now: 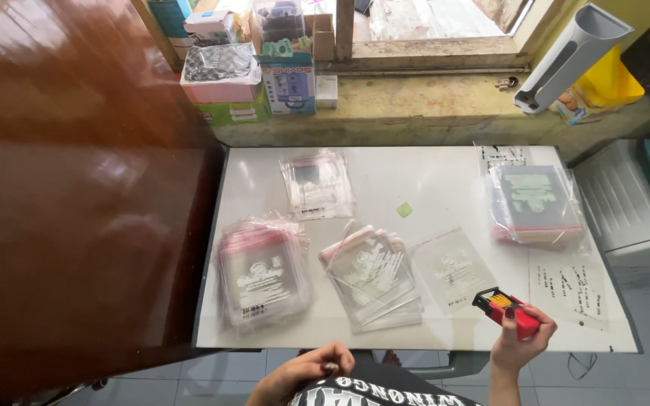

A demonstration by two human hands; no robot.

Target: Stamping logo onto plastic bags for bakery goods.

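At the bottom centre of the frame, the left hand (306, 374) is seen curled loosely against a black printed shirt (374, 392), its fingers (338, 362) bent inward with nothing visibly held. To its right, at the lower right of the frame, a small red device (507, 310) with a black end and a yellow label is gripped by the closed fingers (539, 319) of the right hand (522, 338), just over the near edge of the white worktop (430, 177). Several stacks of clear printed plastic bags are spread across the worktop: a thick stack with red strips (262, 272) at the left, a fanned stack (372, 274) in the middle, a single bag (451, 269) beside it, and a smaller stack (316, 184) further back. A stack with dark green contents (537, 203) is placed at the upper right of the worktop. A small green scrap (405, 209) lies near the centre.
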